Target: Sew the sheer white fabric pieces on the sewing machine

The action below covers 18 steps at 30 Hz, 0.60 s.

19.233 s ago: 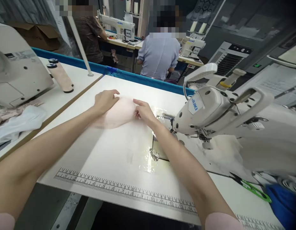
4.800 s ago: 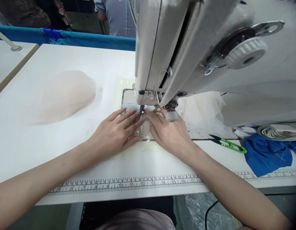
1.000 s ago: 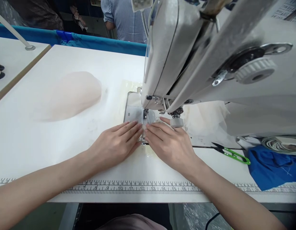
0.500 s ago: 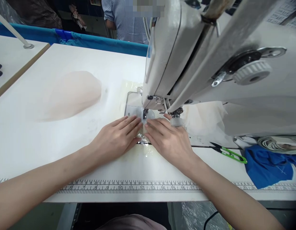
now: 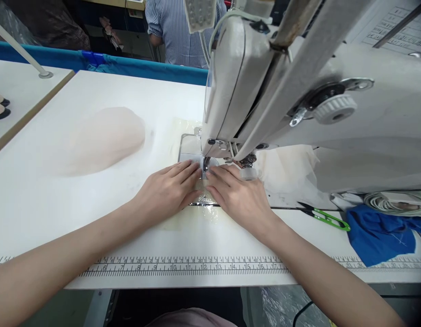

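Left hand (image 5: 167, 193), right hand (image 5: 239, 197): fingers flat, ungrasping, pressing sheer piece (image 5: 203, 184) toward needle (image 5: 206, 164) at 12 o'clock; stitching seemingly underway, unfinished.

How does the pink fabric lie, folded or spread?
Spread: the pink fabric lies flat on the table; no fold edge is visible.

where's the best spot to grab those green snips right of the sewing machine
Probably take the snips by their green loop handle, coming from the near table edge on the right: they lie flat, the dark blades point left towards the machine, whose arm overhangs behind them.
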Each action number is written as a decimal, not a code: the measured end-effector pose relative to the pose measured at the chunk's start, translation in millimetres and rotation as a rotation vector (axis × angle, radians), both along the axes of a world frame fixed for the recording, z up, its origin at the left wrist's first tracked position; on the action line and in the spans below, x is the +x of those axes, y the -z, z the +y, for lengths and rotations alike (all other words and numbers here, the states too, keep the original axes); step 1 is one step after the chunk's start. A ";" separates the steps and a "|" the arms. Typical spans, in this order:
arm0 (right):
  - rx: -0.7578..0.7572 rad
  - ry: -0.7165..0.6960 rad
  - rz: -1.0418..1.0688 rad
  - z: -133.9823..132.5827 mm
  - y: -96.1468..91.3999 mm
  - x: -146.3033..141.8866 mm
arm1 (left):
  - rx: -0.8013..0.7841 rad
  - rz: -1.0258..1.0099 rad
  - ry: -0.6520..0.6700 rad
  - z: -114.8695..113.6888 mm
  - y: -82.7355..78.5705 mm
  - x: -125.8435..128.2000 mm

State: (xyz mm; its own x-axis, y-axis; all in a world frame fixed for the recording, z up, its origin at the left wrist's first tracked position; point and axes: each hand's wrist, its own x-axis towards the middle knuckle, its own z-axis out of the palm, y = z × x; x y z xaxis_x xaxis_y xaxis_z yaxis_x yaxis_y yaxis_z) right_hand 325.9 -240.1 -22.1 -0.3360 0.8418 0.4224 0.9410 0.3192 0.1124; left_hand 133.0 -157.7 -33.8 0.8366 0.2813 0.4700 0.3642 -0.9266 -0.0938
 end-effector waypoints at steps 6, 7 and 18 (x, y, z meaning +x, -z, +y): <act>0.039 0.011 -0.042 0.5 2.0 5.3 | -0.076 -0.016 -0.006 8.4 3.3 2.9; 0.046 0.017 -0.052 0.5 1.7 7.0 | -0.083 -0.015 -0.004 8.9 3.6 3.0; 0.082 0.059 -0.060 -0.2 -10.5 13.8 | -0.058 0.016 -0.131 10.8 -0.3 -0.9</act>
State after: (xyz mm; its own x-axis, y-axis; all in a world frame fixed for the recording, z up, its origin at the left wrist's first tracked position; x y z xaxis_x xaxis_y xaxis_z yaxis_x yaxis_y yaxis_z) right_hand 339.7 -240.4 -11.6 -0.3138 0.8242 0.4715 0.9486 0.2508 0.1930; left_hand 132.1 -146.9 -33.5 0.7982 0.4150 0.4366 0.4814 -0.8752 -0.0481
